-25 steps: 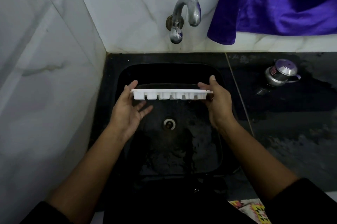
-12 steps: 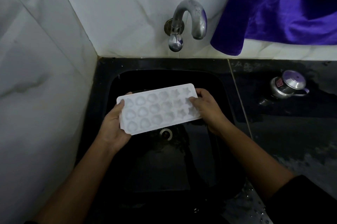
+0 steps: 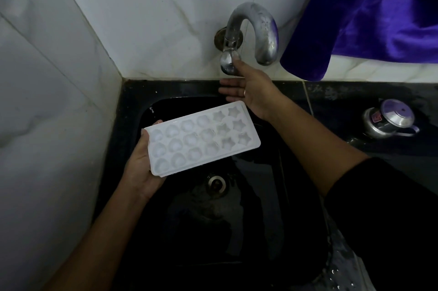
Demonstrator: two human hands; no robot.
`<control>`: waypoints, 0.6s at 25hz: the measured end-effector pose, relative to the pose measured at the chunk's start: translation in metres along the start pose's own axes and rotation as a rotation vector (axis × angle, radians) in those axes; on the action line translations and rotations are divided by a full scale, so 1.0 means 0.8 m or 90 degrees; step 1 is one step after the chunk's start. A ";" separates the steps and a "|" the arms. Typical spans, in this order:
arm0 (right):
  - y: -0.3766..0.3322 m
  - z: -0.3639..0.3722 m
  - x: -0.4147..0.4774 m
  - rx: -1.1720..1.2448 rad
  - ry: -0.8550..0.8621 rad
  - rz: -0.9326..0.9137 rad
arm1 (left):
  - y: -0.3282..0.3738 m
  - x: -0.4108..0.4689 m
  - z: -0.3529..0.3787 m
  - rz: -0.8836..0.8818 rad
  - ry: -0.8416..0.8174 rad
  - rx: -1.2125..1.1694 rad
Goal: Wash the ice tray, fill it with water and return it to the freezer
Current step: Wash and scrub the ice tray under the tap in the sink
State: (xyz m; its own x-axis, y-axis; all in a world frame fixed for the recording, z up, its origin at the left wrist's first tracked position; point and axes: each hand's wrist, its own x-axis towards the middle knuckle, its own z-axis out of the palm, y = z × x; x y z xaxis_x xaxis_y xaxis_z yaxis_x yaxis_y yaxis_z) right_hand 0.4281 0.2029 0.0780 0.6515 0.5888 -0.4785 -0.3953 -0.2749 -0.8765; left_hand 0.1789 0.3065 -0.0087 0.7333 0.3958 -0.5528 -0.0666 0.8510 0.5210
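White plastic ice tray (image 3: 201,141), a flat rectangle with its moulded hollows facing up, is gripped at one short end by the left hand (image 3: 139,170). The thumb lies on the rim at that end, a fingertip shows past the far edge, and the remaining fingers are hidden beneath. From that hand the tray reaches out to the right and slightly away, held in the air over the black sink (image 3: 272,219). Its free end comes close beside the heel of the right hand (image 3: 253,91); whether they touch cannot be told.

The right hand is raised toward the white marble wall (image 3: 142,18) and is mostly spread. One fingertip touches the rounded chrome knob (image 3: 227,63) of the tap, and the other fingers stretch straight out to the left below the knob, closed round nothing.

There is one tray with eighteen hollows, in three rows of six. Six are star-shaped, at the end nearer the right hand, and twelve are rounded, toward the left hand. One curved steel tap (image 3: 260,28) arches above the right hand. One round metal drain (image 3: 216,183) sits below the tray, to the right of the left hand. One purple velvety cloth (image 3: 379,18) hangs above and to the right of the right hand. One small lidded steel vessel (image 3: 388,122) stands on the black counter (image 3: 355,91), well to the right of the right forearm.
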 end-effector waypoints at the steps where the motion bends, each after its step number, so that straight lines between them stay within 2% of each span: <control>1: -0.005 0.003 0.005 0.000 0.000 -0.004 | 0.002 -0.002 0.003 0.000 0.002 -0.007; 9: -0.008 0.016 0.019 -0.059 0.084 -0.058 | -0.001 -0.009 0.001 0.027 0.033 0.014; 15: -0.018 0.002 0.005 -0.110 0.023 -0.017 | -0.001 -0.017 0.003 0.034 0.023 0.010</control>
State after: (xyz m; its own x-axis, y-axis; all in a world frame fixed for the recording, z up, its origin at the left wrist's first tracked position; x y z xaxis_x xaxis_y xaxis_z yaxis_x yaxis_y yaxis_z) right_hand 0.4354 0.2100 0.0887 0.6841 0.5711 -0.4536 -0.2617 -0.3882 -0.8836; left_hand 0.1708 0.2995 -0.0003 0.7045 0.4522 -0.5470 -0.0932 0.8230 0.5603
